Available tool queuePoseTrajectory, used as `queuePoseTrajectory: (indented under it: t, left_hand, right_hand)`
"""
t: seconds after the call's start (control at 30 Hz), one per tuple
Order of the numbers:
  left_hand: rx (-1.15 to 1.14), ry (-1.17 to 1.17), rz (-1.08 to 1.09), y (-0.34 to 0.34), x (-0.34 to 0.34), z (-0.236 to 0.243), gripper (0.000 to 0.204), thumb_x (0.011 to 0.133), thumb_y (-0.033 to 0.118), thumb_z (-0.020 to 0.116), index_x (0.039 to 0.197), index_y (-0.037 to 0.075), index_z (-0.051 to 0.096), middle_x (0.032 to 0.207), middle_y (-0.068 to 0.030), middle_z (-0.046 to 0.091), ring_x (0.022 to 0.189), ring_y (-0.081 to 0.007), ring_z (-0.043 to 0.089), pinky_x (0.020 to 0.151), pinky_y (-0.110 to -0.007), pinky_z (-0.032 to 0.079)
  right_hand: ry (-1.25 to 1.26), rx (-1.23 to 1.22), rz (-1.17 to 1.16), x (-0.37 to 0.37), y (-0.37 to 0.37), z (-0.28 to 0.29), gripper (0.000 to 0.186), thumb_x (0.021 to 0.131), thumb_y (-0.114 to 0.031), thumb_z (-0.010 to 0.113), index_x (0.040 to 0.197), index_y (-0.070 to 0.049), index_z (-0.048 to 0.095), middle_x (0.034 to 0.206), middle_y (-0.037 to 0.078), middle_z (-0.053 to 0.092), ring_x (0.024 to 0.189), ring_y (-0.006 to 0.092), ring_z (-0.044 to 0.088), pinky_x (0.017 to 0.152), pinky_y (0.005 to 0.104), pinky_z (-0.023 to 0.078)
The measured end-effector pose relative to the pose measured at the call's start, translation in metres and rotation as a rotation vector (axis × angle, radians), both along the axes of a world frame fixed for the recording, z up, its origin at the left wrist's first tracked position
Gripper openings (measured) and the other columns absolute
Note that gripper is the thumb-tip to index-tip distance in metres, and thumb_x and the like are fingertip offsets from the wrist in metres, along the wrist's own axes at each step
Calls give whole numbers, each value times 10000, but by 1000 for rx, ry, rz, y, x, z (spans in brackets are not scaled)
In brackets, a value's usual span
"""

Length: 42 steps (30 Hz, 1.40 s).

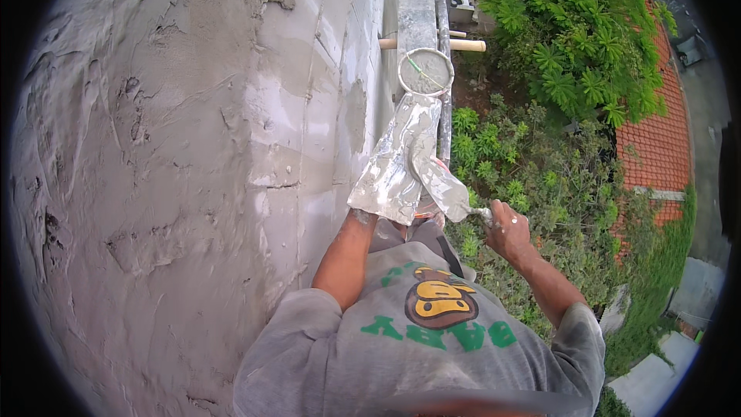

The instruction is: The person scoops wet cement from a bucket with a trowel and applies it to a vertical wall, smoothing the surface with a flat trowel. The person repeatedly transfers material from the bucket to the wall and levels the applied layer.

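My right hand [509, 230] is closed round the handle of a mortar-smeared trowel [446, 189]. The trowel's blade lies against the right side of a long flat mortar board [390, 174], coated in wet grey mortar. My left hand [363, 217] is under the near end of this board and holds it up; its fingers are hidden. Just past the board's far end stands a round bucket [427, 73] of grey mortar with a thin green-and-white stick across it. To my left rises a wall [193, 147], rough with wet mortar on the left and paler, smoother blocks nearer me.
A narrow plank walkway [417, 19] runs ahead beside the wall, edged by a metal rail [443, 0]. A wooden pole [463, 45] sticks out across it. Beyond the right edge, shrubs [532, 162], a tree [571, 38] and a red tiled roof [656, 139] lie below.
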<state>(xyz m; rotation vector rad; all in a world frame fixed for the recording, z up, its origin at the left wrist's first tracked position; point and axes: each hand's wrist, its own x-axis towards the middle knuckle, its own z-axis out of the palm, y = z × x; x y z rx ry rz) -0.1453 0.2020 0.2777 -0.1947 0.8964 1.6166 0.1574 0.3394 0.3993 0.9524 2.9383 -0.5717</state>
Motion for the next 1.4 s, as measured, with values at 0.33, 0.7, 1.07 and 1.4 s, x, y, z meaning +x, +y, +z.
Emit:
queuePoseTrajectory:
  t: [0.33,0.7,1.07,1.4]
  left_hand:
    - [126,153,-31,9,-48,57,481,920,268,536,1333,45,431,1282,-119,532,1120,-222,548,944,-381,476]
    - [202,210,-52,9,-50,81,501,915,261,556,1344,42,418,1313,-113,515,1149,-215,532,961,-373,466]
    - [314,770,-250,-13,-42,94,523,910,253,576,1356,39,405,1344,-108,497,1179,-207,516,978,-366,456]
    - [264,930,-332,-14,-44,42,408,922,313,520,1265,92,506,1240,-76,582,1079,-226,591,880,-425,513]
  right_hand:
    - [-144,-80,-255,26,34,51,325,687,-105,677,938,-53,477,887,171,633,832,385,623,662,468,497]
    - [109,-299,-199,-35,89,77,475,743,-444,727,929,-21,615,768,127,623,736,257,611,671,400,476]
    - [-95,-858,-157,-53,84,-8,276,698,-267,759,781,-47,614,657,66,614,521,137,564,461,308,455]
    - [-31,-997,-16,-62,-2,-43,509,656,-261,718,1057,38,627,923,185,680,839,268,637,788,366,492]
